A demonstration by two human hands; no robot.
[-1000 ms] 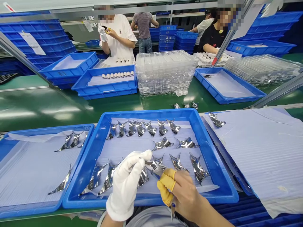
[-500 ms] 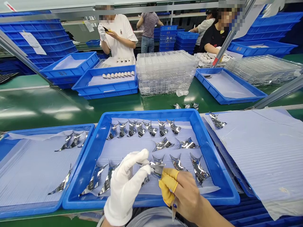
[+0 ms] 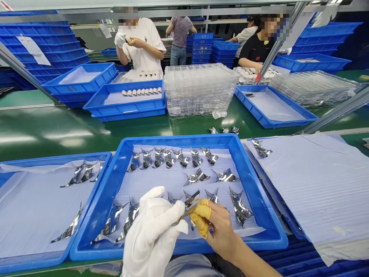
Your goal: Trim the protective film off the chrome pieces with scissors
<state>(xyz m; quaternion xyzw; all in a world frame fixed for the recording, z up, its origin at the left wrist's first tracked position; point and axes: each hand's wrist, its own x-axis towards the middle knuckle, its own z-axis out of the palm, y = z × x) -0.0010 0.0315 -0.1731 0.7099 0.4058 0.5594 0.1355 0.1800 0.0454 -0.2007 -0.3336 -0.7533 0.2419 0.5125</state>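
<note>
Chrome piece (image 3: 193,201) turned; left fingers (image 3: 178,209) pinch it; right fingers (image 3: 202,210) curl against it

This is a factory workshop, shown by the long green bench (image 3: 37,127) and the metal framing (image 3: 341,109) that rises from it. Shiny, much-alike curved pieces (image 3: 196,157) lie in rows in a paper-lined blue tray (image 3: 178,139), with a stack of clear plastic trays (image 3: 200,92) beyond and a tall stack of blue trays (image 3: 57,48) bearing a paper sheet (image 3: 34,50) at the left. Across the bench stand a worker in a white shirt (image 3: 148,46), handling a small piece, and another in black (image 3: 253,50), with more people and stacked blue containers (image 3: 202,48) behind.
</note>
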